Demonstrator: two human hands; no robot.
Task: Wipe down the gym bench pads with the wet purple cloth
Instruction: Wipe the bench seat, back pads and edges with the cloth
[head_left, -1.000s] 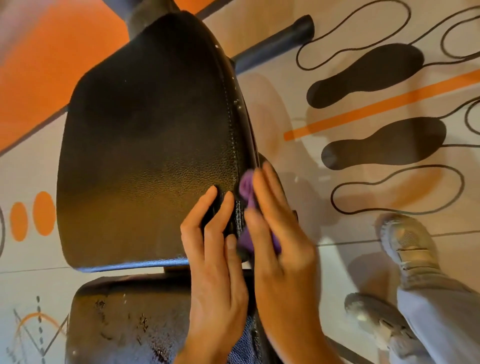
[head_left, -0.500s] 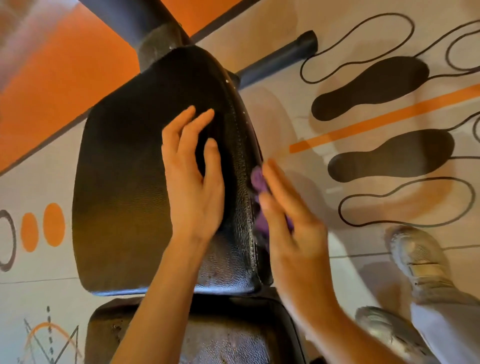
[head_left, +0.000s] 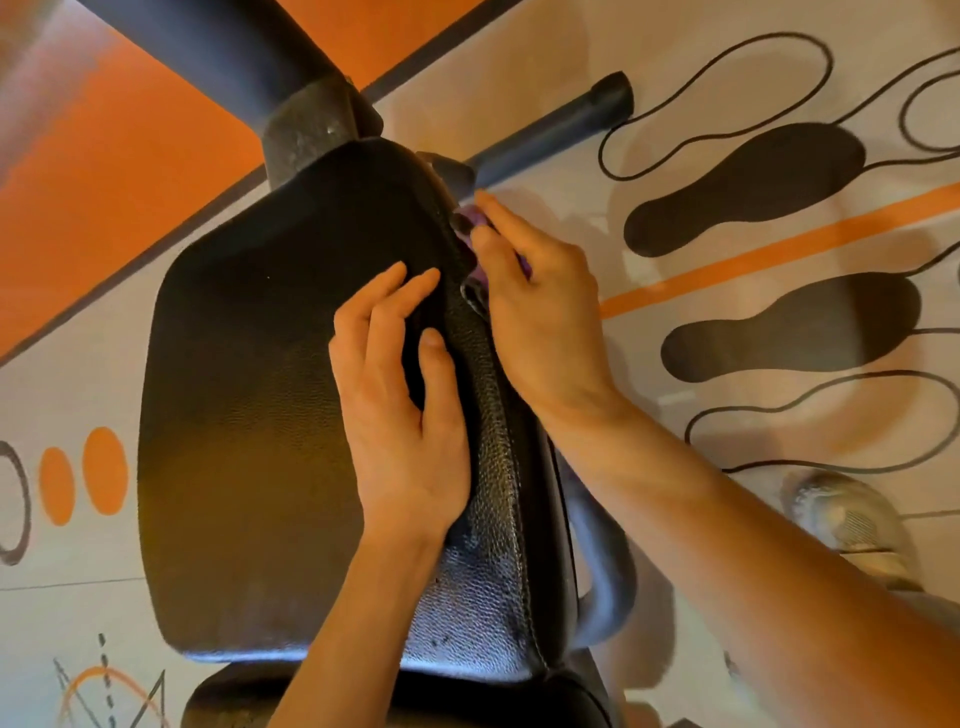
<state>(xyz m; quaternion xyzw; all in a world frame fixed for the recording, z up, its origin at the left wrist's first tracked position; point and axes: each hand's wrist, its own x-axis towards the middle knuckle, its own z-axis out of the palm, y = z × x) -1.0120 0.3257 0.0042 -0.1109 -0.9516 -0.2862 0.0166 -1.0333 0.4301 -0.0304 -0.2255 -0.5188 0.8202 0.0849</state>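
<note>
I am pressing the wet purple cloth (head_left: 470, 221) against the right side edge of the black bench pad (head_left: 249, 415), near its top corner, my right hand (head_left: 540, 312) lying over it with fingers extended. My left hand (head_left: 400, 415) is resting flat on the pad's face, bracing it. Steady pressure along the stitched seam should lift the grime there.

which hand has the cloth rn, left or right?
The right hand: it presses the purple cloth against the right side edge of the black bench pad. The left hand rests on the pad's top, holding nothing.
</note>
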